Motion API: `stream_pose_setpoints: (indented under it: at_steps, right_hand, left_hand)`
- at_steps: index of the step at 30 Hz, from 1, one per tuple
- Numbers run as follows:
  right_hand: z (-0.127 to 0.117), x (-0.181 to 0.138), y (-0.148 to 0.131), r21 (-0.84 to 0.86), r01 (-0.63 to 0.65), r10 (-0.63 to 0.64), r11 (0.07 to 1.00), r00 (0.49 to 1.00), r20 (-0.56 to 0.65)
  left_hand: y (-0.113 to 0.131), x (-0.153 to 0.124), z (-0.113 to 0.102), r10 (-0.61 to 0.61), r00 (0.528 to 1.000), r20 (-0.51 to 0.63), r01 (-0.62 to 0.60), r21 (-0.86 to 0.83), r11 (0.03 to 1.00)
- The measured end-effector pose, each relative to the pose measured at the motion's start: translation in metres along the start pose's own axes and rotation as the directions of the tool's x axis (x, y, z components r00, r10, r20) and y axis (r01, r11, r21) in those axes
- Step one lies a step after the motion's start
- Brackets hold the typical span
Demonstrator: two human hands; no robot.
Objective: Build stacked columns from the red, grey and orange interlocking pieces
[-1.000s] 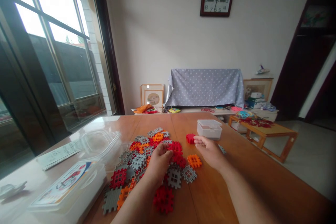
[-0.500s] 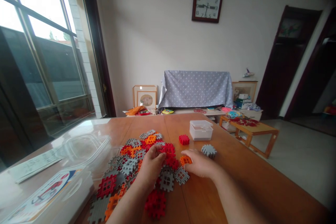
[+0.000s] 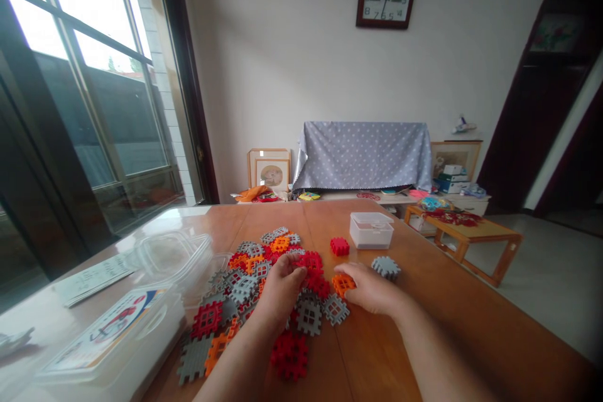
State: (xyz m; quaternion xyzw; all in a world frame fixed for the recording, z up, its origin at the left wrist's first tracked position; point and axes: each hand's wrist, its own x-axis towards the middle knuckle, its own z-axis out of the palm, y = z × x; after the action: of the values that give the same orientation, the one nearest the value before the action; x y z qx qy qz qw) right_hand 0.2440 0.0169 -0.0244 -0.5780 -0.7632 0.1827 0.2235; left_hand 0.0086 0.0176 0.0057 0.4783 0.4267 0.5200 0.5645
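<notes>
My right hand (image 3: 374,289) has its thumb and fingers closed on an orange interlocking tile (image 3: 343,285) with window openings, low over the table just right of the pile. Over the pile itself, my left hand (image 3: 282,286) is closed, thumb and fingertips together. A red window tile (image 3: 311,262) lies right beside those fingertips; what they pinch, if anything, is hidden. Under and around it spread several notched grey, red and orange tiles. Grey window tiles (image 3: 336,309) lie just below the orange one. Beyond my right hand sit a red block (image 3: 339,246) and a grey block (image 3: 385,267).
A small clear plastic box (image 3: 372,231) stands at the back right. To the left are a large clear box with a printed label (image 3: 110,330), a clear lid (image 3: 164,257) and papers (image 3: 97,279). A low wooden table (image 3: 466,232) is beyond the right edge.
The view has shifted, so everything sits slightly further right. Both hands keep nearly the same places over the tiles, the right one still on the orange tile.
</notes>
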Motion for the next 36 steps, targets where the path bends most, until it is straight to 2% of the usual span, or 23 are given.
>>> stream_pose_setpoints:
  at_steps: [6, 12, 15, 23, 29, 36]
  right_hand:
    - [0.0, 0.0, 0.003, 0.066, 0.014, -0.013, 0.998, 1.0, -0.019]
    - [-0.003, 0.006, 0.01, 0.141, -0.008, 0.026, 0.99, 0.991, -0.128]
    - [-0.001, 0.008, 0.009, 0.176, -0.002, 0.028, 0.984, 0.989, -0.143]
    - [0.006, 0.007, -0.029, 0.419, 0.08, 0.005, 0.904, 0.98, -0.197]
    - [0.009, 0.0, -0.051, 0.394, 0.103, -0.045, 0.913, 0.987, -0.155]
    - [0.011, 0.001, -0.05, 0.311, 0.184, -0.124, 0.932, 0.971, -0.203]
  left_hand:
    - [-0.002, 0.0, -0.001, 0.021, 1.0, 0.003, -0.021, 0.011, 1.0]
    - [-0.001, -0.001, -0.001, 0.015, 1.0, 0.011, -0.015, 0.017, 1.0]
    - [-0.002, -0.001, -0.001, 0.005, 1.0, 0.013, -0.005, 0.023, 1.0]
    - [-0.017, 0.001, 0.004, -0.018, 0.989, 0.145, 0.021, -0.018, 1.0]
    - [-0.018, 0.001, 0.003, -0.024, 0.978, 0.205, 0.038, -0.067, 0.997]
    - [-0.01, -0.003, 0.005, -0.023, 0.991, 0.129, 0.037, -0.108, 0.993]
